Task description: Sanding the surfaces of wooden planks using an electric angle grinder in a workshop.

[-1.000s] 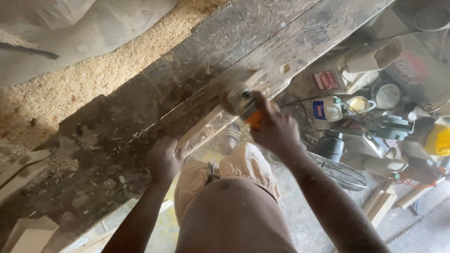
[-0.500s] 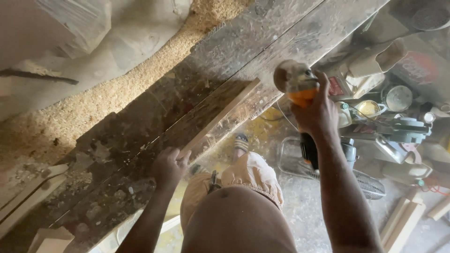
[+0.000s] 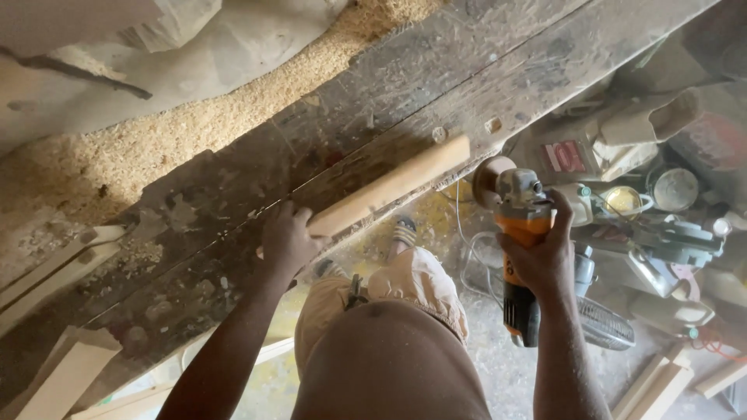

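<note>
A long pale wooden strip (image 3: 393,185) lies along the near edge of a dark, scarred workbench (image 3: 233,179). My left hand (image 3: 286,239) grips the strip's near end, turned so that a broad pale face shows. My right hand (image 3: 541,257) holds an orange and black angle grinder (image 3: 517,233) off the bench's edge, its sanding disc (image 3: 489,177) just past the strip's far end and apart from it. My legs in tan shorts stand below the bench.
Sawdust (image 3: 156,148) is heaped behind the bench. To the right the floor is crowded with cans, bottles (image 3: 580,204), a fan (image 3: 607,323), a power tool and wood offcuts (image 3: 654,385). Pale boards (image 3: 66,377) lean at the lower left.
My right hand has drawn the grinder down off the bench and toward me. My left hand has turned the strip so that a wider pale face is up.
</note>
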